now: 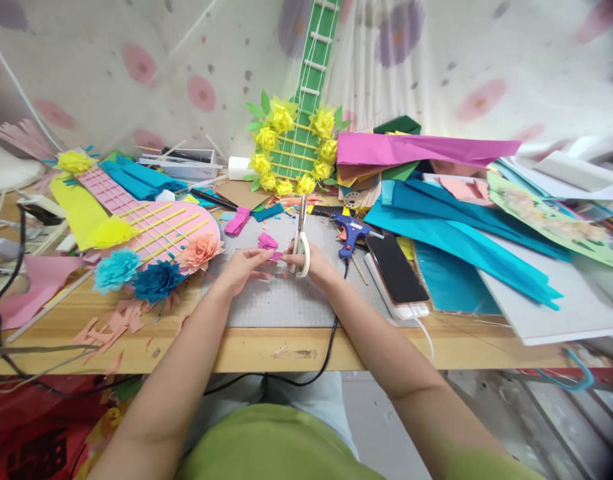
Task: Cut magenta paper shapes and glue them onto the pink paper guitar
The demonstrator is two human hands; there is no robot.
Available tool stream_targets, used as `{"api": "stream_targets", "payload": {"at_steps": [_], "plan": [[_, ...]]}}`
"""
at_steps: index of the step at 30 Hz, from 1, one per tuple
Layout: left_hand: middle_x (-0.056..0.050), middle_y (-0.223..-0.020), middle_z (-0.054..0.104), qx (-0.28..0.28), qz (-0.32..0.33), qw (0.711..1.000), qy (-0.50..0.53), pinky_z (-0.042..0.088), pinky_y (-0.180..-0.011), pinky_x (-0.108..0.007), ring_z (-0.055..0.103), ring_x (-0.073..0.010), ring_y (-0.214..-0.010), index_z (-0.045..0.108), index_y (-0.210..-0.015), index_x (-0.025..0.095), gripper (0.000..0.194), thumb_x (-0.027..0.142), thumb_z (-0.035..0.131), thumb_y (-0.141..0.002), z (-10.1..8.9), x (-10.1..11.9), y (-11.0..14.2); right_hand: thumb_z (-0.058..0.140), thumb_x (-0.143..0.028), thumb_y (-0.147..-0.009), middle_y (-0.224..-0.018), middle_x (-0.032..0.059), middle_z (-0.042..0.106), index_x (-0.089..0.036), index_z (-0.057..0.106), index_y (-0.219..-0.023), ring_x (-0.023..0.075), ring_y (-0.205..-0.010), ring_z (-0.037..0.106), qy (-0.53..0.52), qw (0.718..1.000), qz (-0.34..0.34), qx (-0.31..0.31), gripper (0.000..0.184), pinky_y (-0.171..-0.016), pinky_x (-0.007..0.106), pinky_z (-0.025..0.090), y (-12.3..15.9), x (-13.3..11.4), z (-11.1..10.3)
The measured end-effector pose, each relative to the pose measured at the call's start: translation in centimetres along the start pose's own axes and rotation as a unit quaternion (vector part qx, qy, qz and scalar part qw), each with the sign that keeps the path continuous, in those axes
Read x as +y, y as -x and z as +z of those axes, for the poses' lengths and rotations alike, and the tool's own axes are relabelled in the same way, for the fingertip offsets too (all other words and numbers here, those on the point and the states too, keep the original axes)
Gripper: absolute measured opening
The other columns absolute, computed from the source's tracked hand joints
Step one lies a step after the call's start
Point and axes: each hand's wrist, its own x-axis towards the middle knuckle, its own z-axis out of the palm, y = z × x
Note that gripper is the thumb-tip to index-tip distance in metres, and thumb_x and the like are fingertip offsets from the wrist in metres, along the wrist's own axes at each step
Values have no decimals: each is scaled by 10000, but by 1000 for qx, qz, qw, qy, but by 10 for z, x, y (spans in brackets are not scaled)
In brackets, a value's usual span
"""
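Scissors point(301, 237) grasped in your right hand point(313, 262), blades pointing away, seemingly so it can also steady magenta paper point(276, 256) pinched by your left hand point(243, 267).

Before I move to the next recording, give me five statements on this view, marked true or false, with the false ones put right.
1. The right hand holds white-handled metal scissors. True.
2. The left hand holds a coral paper flower. False: its fingertips pinch a small magenta paper piece.
3. Yellow paper flowers adorn the green, stringed, guitar-shaped craft. True.
4. The blue plastic glue gun lies left of the black-screened phone. True.
5. The phone's screen is brightly lit. False: it is dark.
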Motion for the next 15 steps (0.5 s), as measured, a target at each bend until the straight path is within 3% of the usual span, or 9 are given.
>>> {"api": "stream_targets", "payload": {"at_steps": [5, 8, 11, 15], "plan": [[-86, -734, 664, 0, -3, 1000, -28, 486, -471, -226, 620, -182, -690, 681, -732, 123, 312, 342, 750, -520, 5, -9, -4, 693, -373, -518, -595, -45, 533, -186, 394, -733, 87, -437, 486, 52, 998, -15, -28, 413, -421, 220, 367, -2, 2, 0], [-70, -680, 659, 34, 13, 999, 11, 478, -469, -213, 616, -163, -653, 678, -694, 118, 278, 300, 763, -502, 7, -12, -7, 652, -429, -567, -637, -38, 513, -188, 395, -737, 85, -512, 474, 137, 989, -58, 14, 392, -490, 225, 374, -3, 3, -3], [-47, -693, 665, 69, 46, 990, 117, 484, -494, -192, 619, -135, -657, 675, -700, 125, 237, 249, 757, -515, 8, -10, -9, 576, -488, -644, -651, -38, 495, -197, 405, -749, 97, -573, 459, 296, 948, -83, 79, 354, -549, 228, 358, 0, 2, -6], [-29, -739, 680, 97, 66, 962, 246, 499, -566, -179, 630, -112, -676, 661, -694, 139, 164, 174, 731, -550, 8, -6, -10, 504, -571, -685, -660, -23, 531, -216, 425, -792, 129, -595, 484, 495, 865, -75, 34, 379, -548, 228, 300, 8, -2, -4]]}}
